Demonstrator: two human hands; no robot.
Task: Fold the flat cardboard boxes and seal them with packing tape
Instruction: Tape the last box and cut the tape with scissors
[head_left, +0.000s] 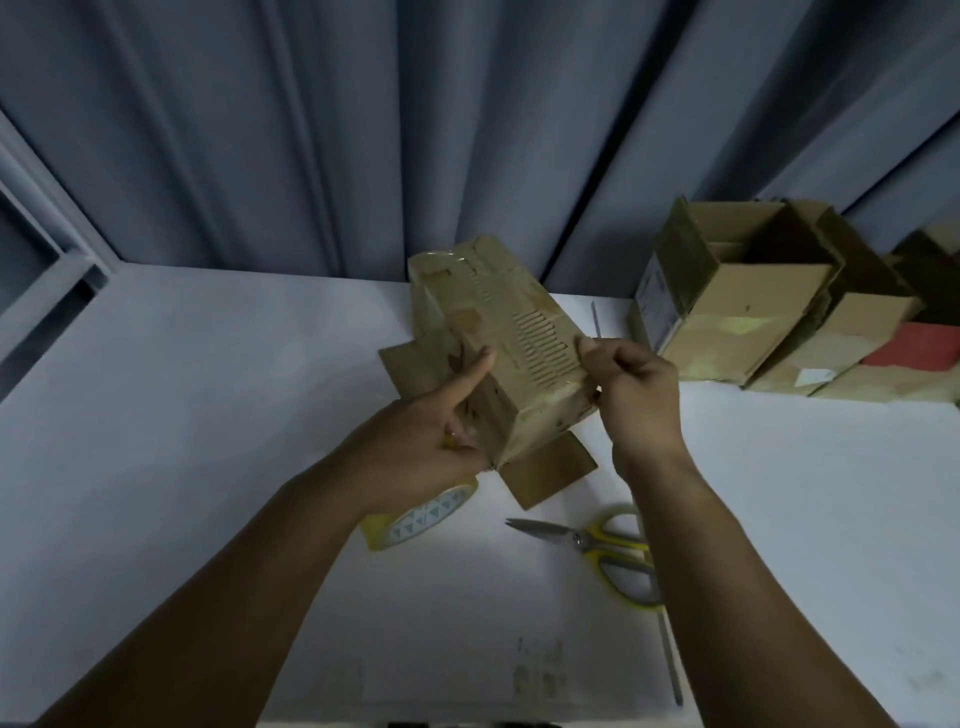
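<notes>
The cardboard box (519, 332) is held in the air above the white table (208, 415), near its middle, and it is tilted so that one long face is turned up to the camera. The left hand (431, 436) is placed at the near left side of the box. Its thumb (475, 371) is stretched straight along the cardboard, and the other fingers are curled round the lower edge. The right hand (639, 395) is raised at the right side, with the fingers bent, and the right edge of the box is pinched between thumb and fingers. Both forearms are extended forward from the bottom of the view. Two loose flaps are seen under the box. On the table, a roll of tape (426, 514) is partly hidden under the left wrist, and scissors (597, 540) are laid beside the right forearm. Open boxes (748, 312) are lined up at the far right.
</notes>
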